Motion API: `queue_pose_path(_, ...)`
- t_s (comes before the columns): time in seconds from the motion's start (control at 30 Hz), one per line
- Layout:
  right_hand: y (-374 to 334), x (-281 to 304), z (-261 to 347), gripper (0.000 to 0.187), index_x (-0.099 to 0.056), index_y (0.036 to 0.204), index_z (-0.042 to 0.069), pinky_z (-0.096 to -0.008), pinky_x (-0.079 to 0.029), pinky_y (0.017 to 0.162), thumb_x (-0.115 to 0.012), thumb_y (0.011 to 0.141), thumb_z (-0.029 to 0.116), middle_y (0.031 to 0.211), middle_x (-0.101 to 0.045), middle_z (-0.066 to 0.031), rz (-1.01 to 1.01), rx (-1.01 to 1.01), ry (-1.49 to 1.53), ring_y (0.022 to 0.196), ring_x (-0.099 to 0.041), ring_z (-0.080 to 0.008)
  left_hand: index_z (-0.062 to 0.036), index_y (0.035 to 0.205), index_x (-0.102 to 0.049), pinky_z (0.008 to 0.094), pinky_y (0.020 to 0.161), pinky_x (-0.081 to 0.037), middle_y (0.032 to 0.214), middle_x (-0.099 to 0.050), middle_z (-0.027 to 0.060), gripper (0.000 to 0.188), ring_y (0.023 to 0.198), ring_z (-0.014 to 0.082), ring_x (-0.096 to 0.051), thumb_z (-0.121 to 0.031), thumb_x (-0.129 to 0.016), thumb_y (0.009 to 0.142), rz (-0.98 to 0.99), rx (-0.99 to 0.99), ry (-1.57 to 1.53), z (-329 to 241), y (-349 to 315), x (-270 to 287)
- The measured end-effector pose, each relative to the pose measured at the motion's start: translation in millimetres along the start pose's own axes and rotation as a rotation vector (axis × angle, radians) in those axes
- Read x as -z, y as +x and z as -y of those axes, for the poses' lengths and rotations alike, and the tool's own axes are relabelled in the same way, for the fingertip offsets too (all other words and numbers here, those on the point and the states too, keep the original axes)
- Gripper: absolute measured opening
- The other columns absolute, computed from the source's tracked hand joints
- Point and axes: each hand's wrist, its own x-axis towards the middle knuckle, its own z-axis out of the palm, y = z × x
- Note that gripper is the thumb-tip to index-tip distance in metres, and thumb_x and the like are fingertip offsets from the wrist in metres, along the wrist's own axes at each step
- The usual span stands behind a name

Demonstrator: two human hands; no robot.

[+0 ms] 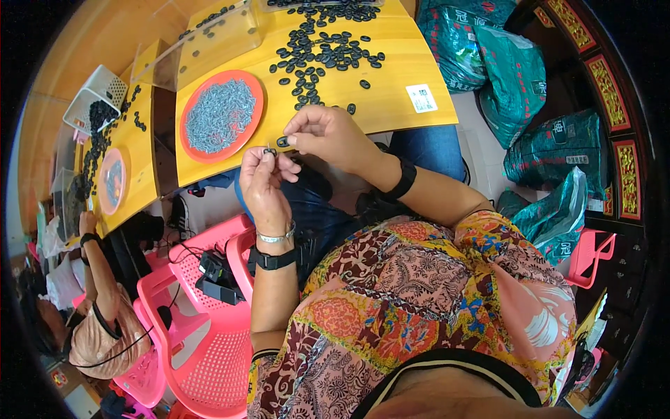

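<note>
Yellow desk (399,78) holds a red plate (261,105), seemingly for easy reach, beside which left hand (266,183) and right hand (328,136) each pinch 1 black piece (282,142).

On my feed I see the left hand (266,185) pinching a small black piece (270,151), just beside the black oval (282,141) in the right hand's (324,134) fingertips. Beyond them I make out a red plate (261,105) of screws (220,115) and scattered ovals (325,58) on the yellow table (412,63). Green bags (513,77) stand at right.
</note>
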Motion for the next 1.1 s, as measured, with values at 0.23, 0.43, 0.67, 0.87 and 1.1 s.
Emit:
queue_pose_path(0.23, -5.7, -2.4, 13.6, 0.01, -0.059, 0.09, -0.001, -0.0219, -0.049, 0.063, -0.061, 0.081, 0.003, 0.077, -0.064, -0.0055, -0.025, 0.36, -0.563, 0.07, -0.063, -0.0096, 0.0003, 0.091, -0.052, 0.0252, 0.064, -0.05, 0.093, -0.058, 0.0124, 0.011, 0.075, 0.0181, -0.06, -0.011, -0.05, 0.089, 0.055, -0.106, -0.127, -0.2, 1.1, -1.9)
queue_pose_path(0.43, -5.8, -2.6, 14.2, 0.011, -0.06, 0.091, -0.001, -0.0216, -0.049, 0.063, -0.062, 0.081, 0.003, 0.079, -0.065, -0.0064, -0.006, 0.288, -0.497, 0.072, -0.064, -0.0094, 0.002, 0.091, -0.055, 0.0262, 0.069, -0.049, 0.094, -0.059, 0.0116, 0.012, 0.076, 0.0176, -0.06, -0.01, -0.054, 0.087, 0.088, -0.129, -0.026, 1.9, 1.1, 3.0)
queue_pose_path(0.67, -7.0, -6.9, 4.0, 0.018, -0.062, 0.093, -0.002, -0.0221, -0.05, 0.066, -0.066, 0.08, 0.01, 0.078, -0.064, -0.0055, -0.028, 0.094, -0.1, 0.072, -0.061, -0.008, 0.0026, 0.095, -0.055, 0.0274, 0.071, -0.05, 0.091, -0.06, 0.0107, 0.013, 0.077, 0.0186, -0.06, -0.008, -0.056, 0.087, 0.06, -0.076, -0.241, 6.4, 2.5, 5.6)
queue_pose_path(0.87, -5.4, -5.9, -7.6, 0.019, -0.063, 0.093, -0.001, -0.0228, -0.049, 0.065, -0.067, 0.078, 0.01, 0.083, -0.063, -0.0051, -0.02, 0.195, -0.239, 0.073, -0.06, -0.0084, 0.0024, 0.093, -0.055, 0.0285, 0.071, -0.051, 0.092, -0.062, 0.0127, 0.01, 0.077, 0.0199, -0.061, -0.005, -0.055, 0.086, 0.048, -0.04, -0.354, 7.9, 6.1, 12.6)
queue_pose_path(1.1, -2.8, -5.2, -11.5, 0.017, -0.064, 0.093, -0.002, -0.0237, -0.05, 0.067, -0.065, 0.08, 0.009, 0.084, -0.065, -0.0064, -0.021, 0.093, -0.048, 0.074, -0.061, -0.0092, 0.0021, 0.092, -0.055, 0.0298, 0.069, -0.053, 0.087, -0.064, 0.0136, 0.009, 0.076, 0.023, -0.064, -0.005, -0.055, 0.086, 0.048, 0.008, -0.34, 5.2, 4.6, 10.7)
